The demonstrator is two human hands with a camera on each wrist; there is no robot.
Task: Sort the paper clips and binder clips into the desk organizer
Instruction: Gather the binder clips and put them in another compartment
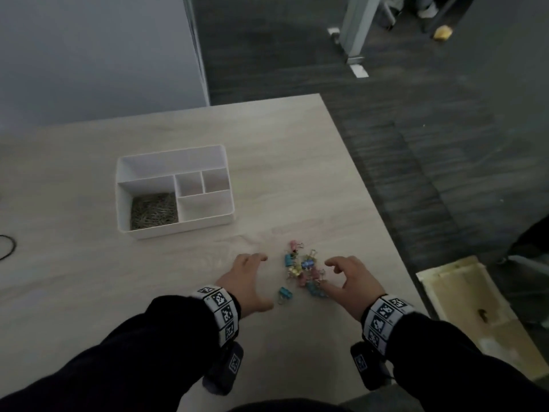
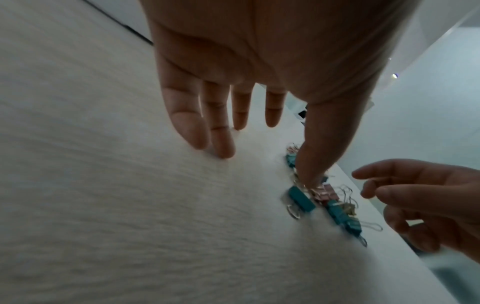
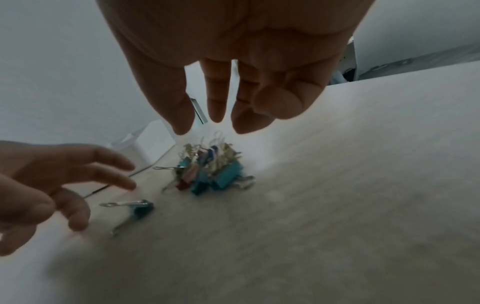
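A small pile of coloured binder clips (image 1: 303,270) (image 2: 324,195) (image 3: 210,170) lies on the wooden desk near its right edge. One teal clip (image 1: 284,293) (image 3: 137,207) lies apart, just in front of the pile. My left hand (image 1: 252,281) (image 2: 233,123) hovers left of the pile, fingers relaxed and empty. On the other side of the pile is my right hand (image 1: 347,278) (image 3: 223,115), also empty with loosely bent fingers. The white desk organizer (image 1: 225,171) stands further back, with silver paper clips (image 1: 154,211) in its front left compartment.
The desk's right edge (image 1: 386,221) runs close to the right hand, with dark carpet beyond. A black cable (image 1: 7,248) lies at the far left. A pale open box (image 1: 463,310) sits on the floor at the right.
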